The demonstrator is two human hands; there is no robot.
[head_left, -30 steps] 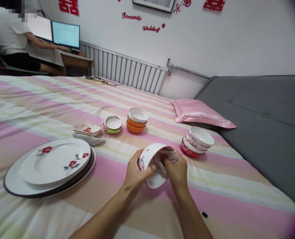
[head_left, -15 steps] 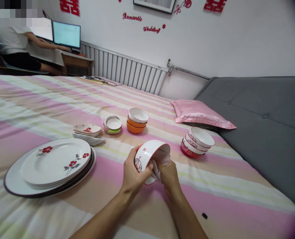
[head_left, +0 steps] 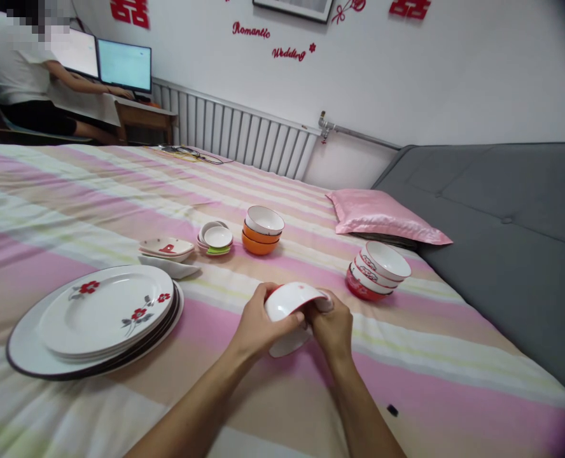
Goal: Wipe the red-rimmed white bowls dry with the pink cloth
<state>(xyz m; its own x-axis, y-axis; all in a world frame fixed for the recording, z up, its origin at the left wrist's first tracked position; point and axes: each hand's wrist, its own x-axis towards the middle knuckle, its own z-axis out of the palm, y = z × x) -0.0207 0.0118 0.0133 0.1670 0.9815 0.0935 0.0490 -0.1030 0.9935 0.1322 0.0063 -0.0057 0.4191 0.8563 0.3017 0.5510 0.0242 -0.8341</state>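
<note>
Count first: one bowl [head_left: 294, 300] in the hands, three in the orange-bottomed stack [head_left: 261, 232], and at least three in the red-bottomed stack [head_left: 378, 272] over to the right. Two oval dishes [head_left: 167, 248] look nested near a pile of plates [head_left: 105, 312] — edges overlap too much to count those, same with the small dishes [head_left: 216, 237]. One pink pillow [head_left: 387, 216], one little black object [head_left: 392, 410].

Grip: the left hand [head_left: 259, 323] is wrapped round the bowl's side, thumb at the rim, so it's only as far open as the bowl makes it. Right hand [head_left: 333, 326] is curled with its fingers in the bowl's mouth, on a pale cloth [head_left: 328, 301]; fingertips are hidden, so can't tell how tight that is. The bowl's tilted on its side, just above the striped bedcover [head_left: 273, 407].

Versus half a second ago: the bowl's mouth has tipped further down, the flower print on its side has gone out of sight, way less cloth shows, and the right hand has shifted a bit rightward. Stacks haven't budged.
</note>
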